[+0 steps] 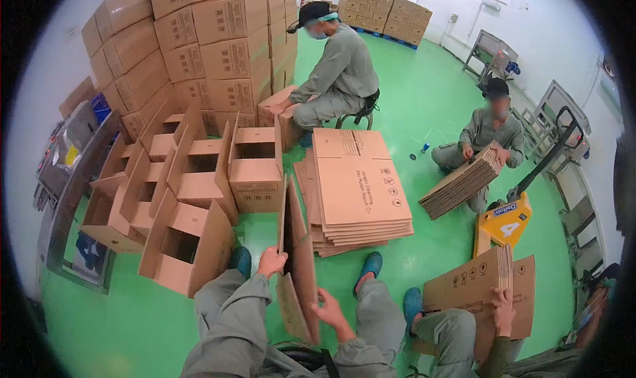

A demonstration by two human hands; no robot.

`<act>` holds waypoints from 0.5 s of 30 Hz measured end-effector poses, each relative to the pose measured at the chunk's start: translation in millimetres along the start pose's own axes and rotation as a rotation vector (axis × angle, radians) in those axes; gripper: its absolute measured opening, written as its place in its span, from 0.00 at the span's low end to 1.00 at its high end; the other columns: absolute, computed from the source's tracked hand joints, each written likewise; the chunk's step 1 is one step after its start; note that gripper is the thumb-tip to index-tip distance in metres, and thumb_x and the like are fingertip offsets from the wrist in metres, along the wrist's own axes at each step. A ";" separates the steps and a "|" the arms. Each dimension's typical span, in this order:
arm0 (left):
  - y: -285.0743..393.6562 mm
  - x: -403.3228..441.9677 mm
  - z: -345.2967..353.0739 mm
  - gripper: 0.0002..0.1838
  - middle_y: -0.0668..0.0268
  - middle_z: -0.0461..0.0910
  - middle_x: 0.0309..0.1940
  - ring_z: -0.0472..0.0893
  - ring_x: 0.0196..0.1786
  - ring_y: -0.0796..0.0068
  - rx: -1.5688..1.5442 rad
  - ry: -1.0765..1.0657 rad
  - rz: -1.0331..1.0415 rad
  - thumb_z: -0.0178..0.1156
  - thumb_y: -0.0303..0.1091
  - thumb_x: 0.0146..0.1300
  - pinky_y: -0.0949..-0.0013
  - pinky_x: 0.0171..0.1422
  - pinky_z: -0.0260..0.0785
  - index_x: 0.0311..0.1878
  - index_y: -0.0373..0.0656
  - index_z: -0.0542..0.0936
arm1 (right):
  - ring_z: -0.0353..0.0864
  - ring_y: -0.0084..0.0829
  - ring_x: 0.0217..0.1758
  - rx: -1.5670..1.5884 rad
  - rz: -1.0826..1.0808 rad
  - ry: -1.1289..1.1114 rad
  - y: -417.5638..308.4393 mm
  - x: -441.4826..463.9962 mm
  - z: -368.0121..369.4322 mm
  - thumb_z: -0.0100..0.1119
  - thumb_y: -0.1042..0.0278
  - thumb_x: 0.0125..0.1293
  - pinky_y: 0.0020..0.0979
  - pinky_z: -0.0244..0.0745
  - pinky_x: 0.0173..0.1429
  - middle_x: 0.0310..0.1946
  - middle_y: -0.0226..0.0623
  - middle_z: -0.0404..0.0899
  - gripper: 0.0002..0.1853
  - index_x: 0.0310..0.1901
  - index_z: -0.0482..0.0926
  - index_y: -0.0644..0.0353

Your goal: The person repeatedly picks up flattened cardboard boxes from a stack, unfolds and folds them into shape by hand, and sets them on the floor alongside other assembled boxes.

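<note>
Holding the part-opened carton (306, 272) between the knees (379, 300), pinching its left edge with the left hand (271, 262), touching the opposite panel with the right hand (332, 310), cannot tell whether clasping; best to ease both sides apart evenly.

Left hand (271, 262): fingers partly hidden at edge of held carton (306, 278); carton's inside too narrow and dark to tell
Open cartons (215, 229) near left edge of floor (434, 242): openings dark, bottoms unseen
Flat stack (361, 179): lower sheets mostly covered by top one
Carton wall (235, 60): small print unreadable, top cut off
Co-worker's sleeve (553, 366) at lower right corner: cut off
Two other co-workers' heads (498, 103): blurred
</note>
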State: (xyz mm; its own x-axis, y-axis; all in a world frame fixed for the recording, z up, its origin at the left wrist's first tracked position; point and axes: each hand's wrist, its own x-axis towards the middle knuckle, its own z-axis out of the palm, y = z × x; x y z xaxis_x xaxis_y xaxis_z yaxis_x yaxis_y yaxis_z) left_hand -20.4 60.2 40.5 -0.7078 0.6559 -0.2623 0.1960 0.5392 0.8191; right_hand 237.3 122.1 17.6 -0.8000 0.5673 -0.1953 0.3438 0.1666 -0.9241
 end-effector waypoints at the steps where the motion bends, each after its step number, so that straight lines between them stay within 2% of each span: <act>1: -7.7 -0.5 -4.6 0.22 0.45 0.82 0.37 0.81 0.44 0.42 0.173 0.045 0.033 0.57 0.39 0.55 0.51 0.49 0.73 0.52 0.39 0.79 | 0.80 0.44 0.55 -0.199 -0.048 0.076 6.9 5.1 -13.8 0.64 0.64 0.58 0.37 0.74 0.59 0.53 0.51 0.79 0.30 0.62 0.71 0.62; 3: -17.2 -33.3 -22.4 0.21 0.44 0.82 0.36 0.81 0.44 0.42 0.146 0.045 0.024 0.58 0.38 0.54 0.51 0.49 0.73 0.51 0.38 0.79 | 0.82 0.48 0.48 -0.262 0.002 0.261 6.6 21.7 -38.2 0.58 0.67 0.57 0.40 0.76 0.53 0.44 0.50 0.82 0.24 0.58 0.77 0.56; 6: -64.8 -108.3 -20.2 0.19 0.42 0.80 0.35 0.80 0.43 0.41 0.154 0.047 0.045 0.57 0.35 0.52 0.48 0.49 0.73 0.48 0.38 0.79 | 0.80 0.54 0.47 -0.386 -0.022 0.338 -26.2 48.0 -73.5 0.55 0.62 0.61 0.48 0.75 0.50 0.45 0.52 0.81 0.23 0.60 0.74 0.50; 8: -54.8 -176.5 -9.2 0.21 0.41 0.80 0.35 0.79 0.47 0.38 0.256 0.015 -0.068 0.59 0.37 0.52 0.49 0.51 0.73 0.49 0.35 0.79 | 0.80 0.54 0.48 -0.421 -0.015 0.332 -44.3 65.0 -70.3 0.54 0.62 0.63 0.50 0.75 0.50 0.45 0.51 0.81 0.23 0.61 0.73 0.49; 9: -37.5 -201.0 3.5 0.22 0.41 0.81 0.35 0.78 0.49 0.36 0.573 0.344 0.140 0.60 0.37 0.53 0.49 0.51 0.72 0.49 0.33 0.78 | 0.80 0.54 0.47 -0.474 -0.051 0.285 -50.2 72.8 -66.2 0.53 0.61 0.63 0.51 0.75 0.49 0.44 0.51 0.81 0.23 0.62 0.72 0.47; 11: -3.8 -220.1 18.7 0.24 0.41 0.81 0.34 0.75 0.51 0.33 0.762 0.474 0.385 0.60 0.40 0.57 0.50 0.52 0.72 0.50 0.29 0.77 | 0.81 0.54 0.46 -0.519 -0.083 0.243 -59.0 83.4 -60.2 0.53 0.61 0.64 0.52 0.75 0.48 0.44 0.51 0.82 0.23 0.63 0.70 0.45; 14: 36.5 -229.0 50.1 0.26 0.40 0.80 0.38 0.75 0.53 0.40 0.574 -0.180 0.306 0.53 0.46 0.67 0.52 0.60 0.65 0.54 0.28 0.76 | 0.81 0.54 0.45 -0.661 -0.066 0.175 -62.6 96.8 -60.7 0.52 0.61 0.65 0.53 0.76 0.47 0.44 0.51 0.82 0.22 0.62 0.70 0.45; 15: 42.5 -224.2 59.0 0.26 0.40 0.80 0.38 0.75 0.53 0.40 0.576 -0.190 0.295 0.53 0.46 0.67 0.52 0.60 0.65 0.54 0.28 0.76 | 0.81 0.54 0.45 -0.644 -0.092 0.188 -53.9 102.3 -60.1 0.52 0.60 0.65 0.53 0.76 0.47 0.43 0.51 0.82 0.22 0.61 0.70 0.45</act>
State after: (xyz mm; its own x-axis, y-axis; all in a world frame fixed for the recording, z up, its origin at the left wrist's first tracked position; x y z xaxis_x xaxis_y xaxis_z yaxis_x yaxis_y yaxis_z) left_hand 186.7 -32.8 104.0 -0.4481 0.8719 -0.1975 0.7307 0.4845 0.4810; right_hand 166.5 219.6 67.2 -0.7609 0.6488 -0.0110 0.5494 0.6352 -0.5428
